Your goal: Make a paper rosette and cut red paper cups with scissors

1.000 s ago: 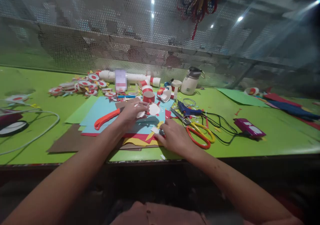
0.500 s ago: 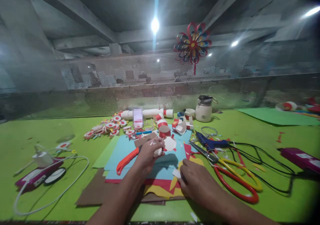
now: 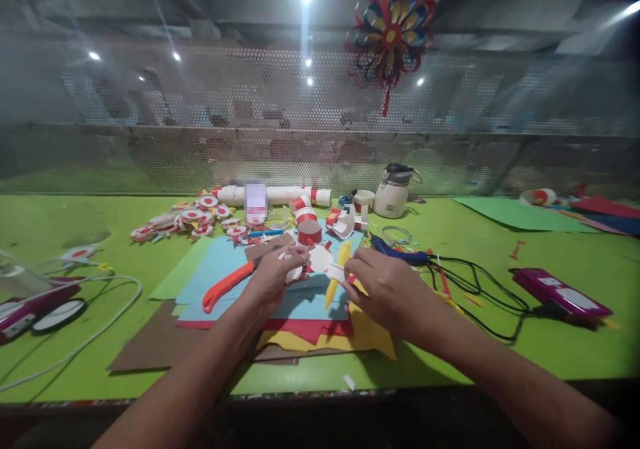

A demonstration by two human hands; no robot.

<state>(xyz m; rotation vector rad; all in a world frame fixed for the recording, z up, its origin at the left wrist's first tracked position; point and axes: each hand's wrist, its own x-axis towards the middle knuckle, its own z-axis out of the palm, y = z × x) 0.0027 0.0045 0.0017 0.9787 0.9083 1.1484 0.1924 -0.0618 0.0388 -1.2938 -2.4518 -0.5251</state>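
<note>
My left hand (image 3: pixel 274 272) is closed, its thumb and fingers pinching a small white paper piece (image 3: pixel 291 274) that they partly cover. Between the fingertips of my right hand (image 3: pixel 377 282) are a pointed yellow paper strip (image 3: pixel 331 294) and a small white paper piece (image 3: pixel 337 272) lying across it. Beyond both hands, a white disc (image 3: pixel 320 258) with red tabs sits near a red-and-white paper cup (image 3: pixel 309 228). Under my hands are blue paper sheets (image 3: pixel 210 276). Beside my left hand lies an orange-handled cutter (image 3: pixel 226 288), its far end hidden.
Red-and-white discs (image 3: pixel 193 217) are heaped at the back left. A white tube (image 3: pixel 287 196) and a lidded jar (image 3: pixel 393 192) stand farther back. At right are a blue glue gun (image 3: pixel 400 252) with black cables and a purple device (image 3: pixel 557 292). A white cable (image 3: pixel 137 289) loops at left.
My right hand has risen from the papers toward my left, bringing the yellow strip and white piece. My left hand keeps its pinch. The view has tilted down, and my right arm covers the scissors.
</note>
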